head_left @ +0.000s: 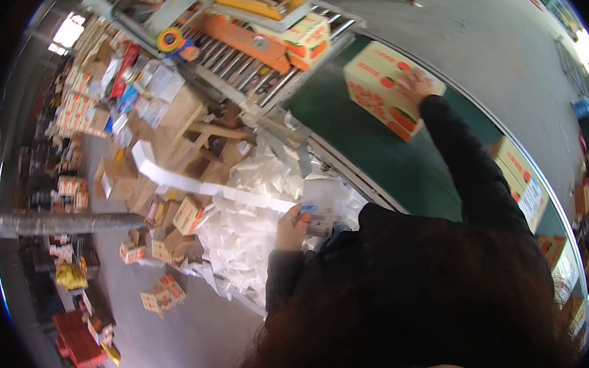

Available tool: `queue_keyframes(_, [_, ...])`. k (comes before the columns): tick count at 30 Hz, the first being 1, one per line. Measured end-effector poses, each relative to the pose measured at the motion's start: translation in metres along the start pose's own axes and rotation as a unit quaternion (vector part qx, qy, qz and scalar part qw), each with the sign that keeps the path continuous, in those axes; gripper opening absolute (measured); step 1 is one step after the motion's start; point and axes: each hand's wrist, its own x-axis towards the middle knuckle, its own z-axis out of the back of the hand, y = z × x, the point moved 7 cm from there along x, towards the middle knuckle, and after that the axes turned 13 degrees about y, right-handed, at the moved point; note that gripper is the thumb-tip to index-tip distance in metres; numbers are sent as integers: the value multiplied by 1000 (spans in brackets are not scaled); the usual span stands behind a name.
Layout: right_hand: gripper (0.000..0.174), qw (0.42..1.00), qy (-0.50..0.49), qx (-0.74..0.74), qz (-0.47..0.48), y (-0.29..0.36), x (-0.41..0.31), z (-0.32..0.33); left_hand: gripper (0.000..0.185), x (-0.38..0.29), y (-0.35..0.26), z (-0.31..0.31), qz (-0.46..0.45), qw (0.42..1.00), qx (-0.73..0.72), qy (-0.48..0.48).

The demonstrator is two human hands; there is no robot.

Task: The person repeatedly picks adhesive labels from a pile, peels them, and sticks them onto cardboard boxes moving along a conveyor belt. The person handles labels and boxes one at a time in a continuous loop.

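Observation:
My right hand (415, 86) rests with its fingers spread on the top of a cream carton (369, 77) printed with orange fruit. That carton sits at an angle on a green conveyor belt (319, 104). Low beside the belt, my left hand (293, 228) grips a printed shipping label (319, 214). From the same hand a long folded strip of white label paper (222, 190) runs off to the upper left. Whether label and strip are one piece I cannot tell.
A metal roller conveyor (236, 66) with a carton sealing machine (259, 2) adjoins the belt's far end; another fruit carton (309, 40) lies in it. Crumpled backing paper (242, 240) heaps at left, near loose cartons (163, 295). A labelled carton (521, 181) sits on the belt at right.

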Motion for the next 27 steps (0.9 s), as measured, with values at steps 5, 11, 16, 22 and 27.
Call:
queue_keyframes(5, [74, 994, 104, -11, 30, 16, -65, 3, 34, -25, 18, 10, 6, 983, 178, -46])
queue_keyframes(11, [76, 883, 121, 361, 276, 191, -192, 38, 36, -8, 15, -37, 12, 985, 154, 74])
queue_keyframes(16, [22, 854, 139, 341, 367, 239, -182, 37, 31, -5, -5, -61, 28, 986, 93, 135])
queue_keyframes(22, [46, 890, 26, 355, 285, 224, -173, 74, 27, -19, -14, -55, -31, 992, -34, 116])
queue_keyframes(27, [26, 726, 280, 535, 327, 260, -209, 42, 28, -9, -4, -64, -8, 994, 9, 112])
